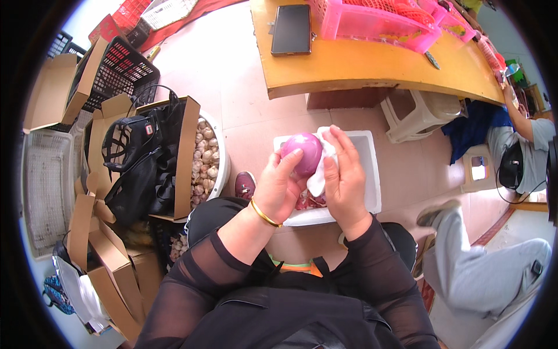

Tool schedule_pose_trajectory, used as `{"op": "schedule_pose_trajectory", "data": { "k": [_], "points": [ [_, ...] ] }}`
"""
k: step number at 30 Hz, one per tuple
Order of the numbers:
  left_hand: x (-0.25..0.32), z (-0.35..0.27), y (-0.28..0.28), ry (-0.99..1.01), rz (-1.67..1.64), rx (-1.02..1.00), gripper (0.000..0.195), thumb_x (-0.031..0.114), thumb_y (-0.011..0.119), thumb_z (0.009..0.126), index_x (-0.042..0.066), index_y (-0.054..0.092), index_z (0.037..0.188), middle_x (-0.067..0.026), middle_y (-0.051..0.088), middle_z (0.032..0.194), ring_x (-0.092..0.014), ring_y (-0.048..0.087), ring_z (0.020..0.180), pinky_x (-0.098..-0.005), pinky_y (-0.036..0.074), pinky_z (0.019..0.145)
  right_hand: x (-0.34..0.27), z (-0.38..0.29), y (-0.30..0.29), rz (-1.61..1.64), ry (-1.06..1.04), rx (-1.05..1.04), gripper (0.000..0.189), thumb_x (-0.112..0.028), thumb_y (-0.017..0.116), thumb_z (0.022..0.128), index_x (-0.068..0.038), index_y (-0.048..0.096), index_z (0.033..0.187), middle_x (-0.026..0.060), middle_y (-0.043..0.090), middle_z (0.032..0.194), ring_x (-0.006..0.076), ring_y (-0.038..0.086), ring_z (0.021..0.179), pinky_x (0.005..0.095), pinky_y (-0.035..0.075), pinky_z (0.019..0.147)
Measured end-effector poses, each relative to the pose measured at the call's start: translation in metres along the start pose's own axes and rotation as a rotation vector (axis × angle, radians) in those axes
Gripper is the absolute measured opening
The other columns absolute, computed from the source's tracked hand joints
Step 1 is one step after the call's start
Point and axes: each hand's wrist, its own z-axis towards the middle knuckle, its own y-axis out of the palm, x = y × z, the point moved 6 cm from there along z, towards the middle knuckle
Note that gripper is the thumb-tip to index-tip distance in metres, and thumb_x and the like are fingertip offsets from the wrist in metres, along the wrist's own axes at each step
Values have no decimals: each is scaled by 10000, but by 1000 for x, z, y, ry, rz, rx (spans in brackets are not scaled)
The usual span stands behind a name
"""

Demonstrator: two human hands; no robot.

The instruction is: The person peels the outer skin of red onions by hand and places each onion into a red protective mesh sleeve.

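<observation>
My left hand [283, 187] holds a smooth, glossy red onion [301, 149], with the thumb lying across its near side. Against the onion's right side lies a white cloth [319, 175], held by my right hand [346, 187] with its fingers nearly straight. Both hands are above a white foam box [373, 174]. Reddish onion skins [307, 202] show in the box below my wrists; the hands hide part of its inside.
A white tub [223, 161] of garlic bulbs [205, 157] stands left, beside cardboard boxes [185, 152] and a black bag [144, 148]. Ahead, a wooden table [348, 65] bears a phone [291, 30] and a pink basket [379, 26]. Other people [488, 261] are at the right.
</observation>
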Motion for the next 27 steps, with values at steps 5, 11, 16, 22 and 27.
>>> {"op": "schedule_pose_trajectory", "data": {
  "k": [5, 11, 16, 22, 27],
  "points": [
    [-4, -7, 6, -65, 194, 87, 417, 194, 629, 929, 86, 434, 1282, -70, 567, 1189, -172, 579, 1057, -356, 492, 923, -3, 0, 3, 28, -58, -61, 358, -186, 546, 964, 9, 582, 1262, 216, 507, 1354, 376, 515, 1216, 407, 410, 1025],
    [-3, -7, -1, -26, 347, 42, 501, 29, 669, 880, 80, 402, 1301, -93, 569, 1181, -208, 616, 1030, -386, 549, 855, 10, 6, 4, 264, 87, -131, 363, -235, 520, 991, 22, 594, 1236, 186, 576, 1276, 308, 565, 1160, 365, 425, 1004],
    [-3, -10, 9, -62, 198, -49, 570, 8, 709, 836, 44, 400, 1314, -140, 535, 1201, -235, 607, 1053, -370, 557, 880, 51, -4, 14, 868, 659, -128, 456, -325, 405, 1046, 50, 567, 1247, 137, 613, 1198, 180, 587, 1085, 298, 454, 954],
    [-4, -10, 8, -131, 143, -99, 649, 23, 675, 858, 104, 368, 1424, -124, 541, 1242, -240, 589, 1105, -409, 524, 924, 54, -7, 13, 1000, 753, -26, 491, -356, 378, 1050, 50, 539, 1273, 137, 608, 1195, 181, 574, 1103, 306, 451, 958],
    [-5, -11, 8, -19, 352, -139, 719, 26, 701, 841, 59, 302, 1439, -135, 509, 1241, -214, 546, 1134, -349, 497, 954, 30, 1, 7, 478, 273, -91, 462, -351, 437, 1029, 25, 566, 1265, 157, 596, 1237, 241, 564, 1136, 334, 415, 1000]
  ]
}}
